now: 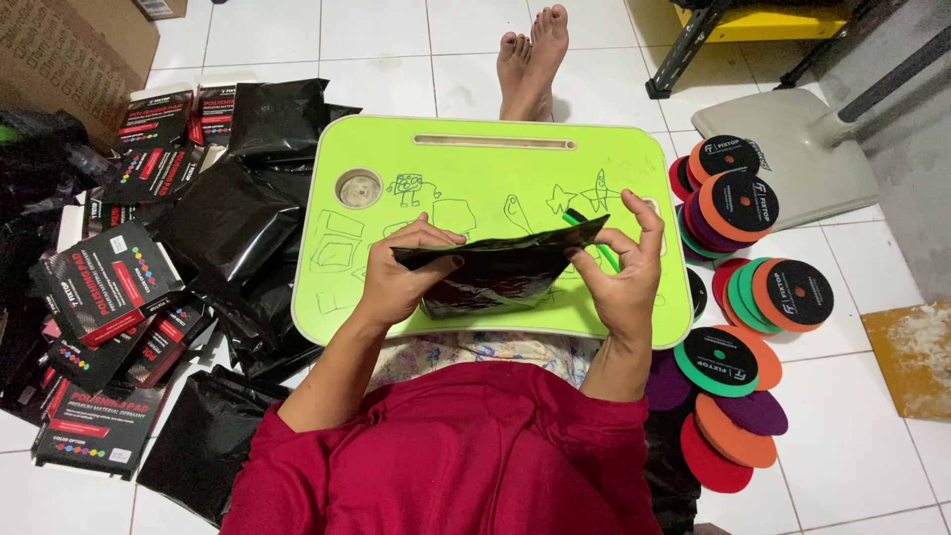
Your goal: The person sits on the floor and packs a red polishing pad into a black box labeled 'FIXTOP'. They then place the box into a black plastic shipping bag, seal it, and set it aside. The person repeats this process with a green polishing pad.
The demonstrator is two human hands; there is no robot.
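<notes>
Glossy black plastic pouch hangs above a lime-green lap desk, both hands' fingers clamped on it, left hand and right hand; slick film could slip from the pinch.

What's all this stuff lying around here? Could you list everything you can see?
lap table: one, lime green with doodles, across the person's lap
black bag: one, glossy black, held over the lap table in both hands
green marker: one, on the lap table behind the black bag
black bags: a heap, floor at left
printed boxes: several, black and red, floor at far left
cardboard box: one, brown, top left
round pads: many, orange, green, purple and red, stacked on the floor at right
grey stand base: one, upper right
feet: two, bare, beyond the lap table
left hand: fingers gripping the black bag
right hand: fingers pinching the black bag's edge
</notes>
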